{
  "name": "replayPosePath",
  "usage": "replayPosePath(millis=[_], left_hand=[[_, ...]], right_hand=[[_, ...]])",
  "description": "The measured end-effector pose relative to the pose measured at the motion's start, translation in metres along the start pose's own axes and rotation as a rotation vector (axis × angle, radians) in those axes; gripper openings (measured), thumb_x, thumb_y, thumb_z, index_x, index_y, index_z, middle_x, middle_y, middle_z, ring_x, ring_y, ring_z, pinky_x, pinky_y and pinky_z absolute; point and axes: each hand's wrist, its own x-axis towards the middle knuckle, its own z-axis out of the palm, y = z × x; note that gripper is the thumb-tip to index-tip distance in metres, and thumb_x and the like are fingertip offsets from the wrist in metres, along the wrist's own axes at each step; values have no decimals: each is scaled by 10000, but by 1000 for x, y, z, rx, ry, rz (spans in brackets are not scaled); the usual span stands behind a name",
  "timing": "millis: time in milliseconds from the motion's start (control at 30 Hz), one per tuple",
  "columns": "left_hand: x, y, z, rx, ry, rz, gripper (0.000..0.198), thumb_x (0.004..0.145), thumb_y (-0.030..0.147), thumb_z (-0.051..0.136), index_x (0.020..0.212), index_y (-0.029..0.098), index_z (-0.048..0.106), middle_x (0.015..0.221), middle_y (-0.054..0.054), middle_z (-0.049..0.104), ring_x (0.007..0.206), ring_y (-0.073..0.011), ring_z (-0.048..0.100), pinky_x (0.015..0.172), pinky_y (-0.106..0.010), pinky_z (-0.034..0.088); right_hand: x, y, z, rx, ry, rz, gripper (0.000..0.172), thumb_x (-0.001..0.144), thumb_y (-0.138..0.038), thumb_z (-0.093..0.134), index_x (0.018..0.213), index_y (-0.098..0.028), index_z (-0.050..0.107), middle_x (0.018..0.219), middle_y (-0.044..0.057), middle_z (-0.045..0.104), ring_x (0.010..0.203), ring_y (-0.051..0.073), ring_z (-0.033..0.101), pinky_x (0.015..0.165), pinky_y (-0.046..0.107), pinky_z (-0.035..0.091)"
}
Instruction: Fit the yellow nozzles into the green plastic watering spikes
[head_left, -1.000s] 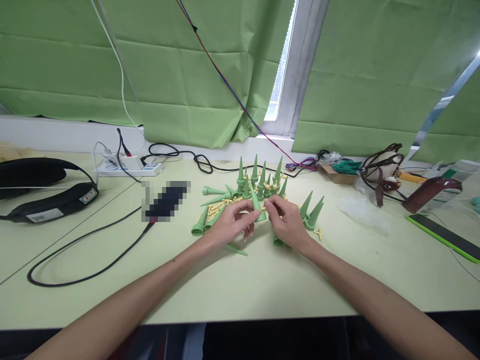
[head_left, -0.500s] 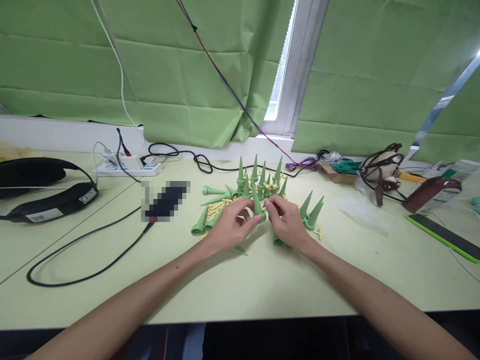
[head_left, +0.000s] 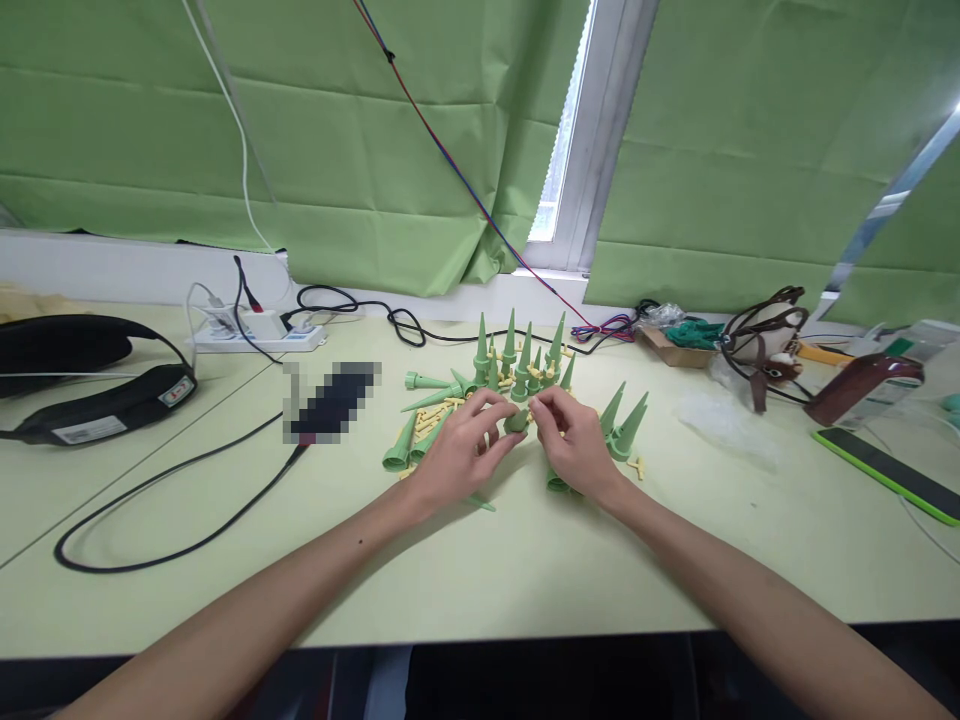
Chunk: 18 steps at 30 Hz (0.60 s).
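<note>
My left hand point(head_left: 469, 440) is closed on a green plastic watering spike point(head_left: 516, 421), with thumb below and fingers above. The spike looks foreshortened, and its tip is partly hidden by the fingers. Just to its right, my right hand point(head_left: 574, 435) pinches a small yellow valve point(head_left: 532, 412) against the spike's side; the fingertips cover most of it. Behind both hands several green spikes point(head_left: 523, 370) stand upright on their caps, yellow valves among them. Loose yellow valves point(head_left: 431, 418) and lying spikes point(head_left: 398, 447) are left of my left hand. Two more spikes point(head_left: 628, 430) stand beyond my right hand.
A power strip point(head_left: 292, 340) and a black headset-like device point(head_left: 112, 400) are at the left, near a blurred dark object point(head_left: 334, 400) on a cable. On the right are a cardboard box point(head_left: 675, 350), a brown bottle point(head_left: 862, 388), a clear plastic bag point(head_left: 724, 425) and a green-edged phone point(head_left: 889, 473).
The spike in my left hand has tipped from nearly upright to a foreshortened angle. My left fingers have shifted round it. The right hand has stayed almost in place.
</note>
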Motion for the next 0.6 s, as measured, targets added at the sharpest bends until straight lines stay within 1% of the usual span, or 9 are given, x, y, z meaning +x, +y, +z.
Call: replayPosePath(millis=[133, 300, 433, 600], left_hand=[[-1, -4, 0, 100, -12, 59, 188, 920, 254, 523, 1068, 244, 639, 1098, -76, 567, 651, -109, 527, 623, -264, 455], [-1, -7, 0, 155, 11, 133, 219, 928, 198, 484, 1086, 235, 630, 1088, -76, 547, 663, -106, 510, 636, -262, 451], [-1, -7, 1, 159, 20, 151, 225, 921, 180, 488, 1094, 227, 623, 1081, -71, 535, 646, -93, 505, 620, -252, 447], [-1, -4, 0, 152, 19, 135, 252, 904, 146, 485, 1101, 226, 621, 1097, -71, 526, 655, -89, 516, 619, -244, 459]], right_hand=[[0, 1, 1, -1, 3, 2, 233, 967, -358, 456, 810, -200, 522, 607, -36, 473, 512, 109, 406, 519, 256, 336], [-1, 2, 1, 10, 3, 9, 227, 969, -352, 460, 809, -201, 515, 604, -38, 469, 504, 106, 403, 514, 256, 331], [-1, 2, 2, 23, 4, 9, 222, 966, -352, 470, 814, -199, 523, 612, -36, 474, 506, 104, 403, 508, 252, 328], [-1, 1, 2, 46, -8, 28, 220, 965, -363, 476, 833, -197, 535, 627, -31, 504, 509, 102, 423, 504, 247, 341]])
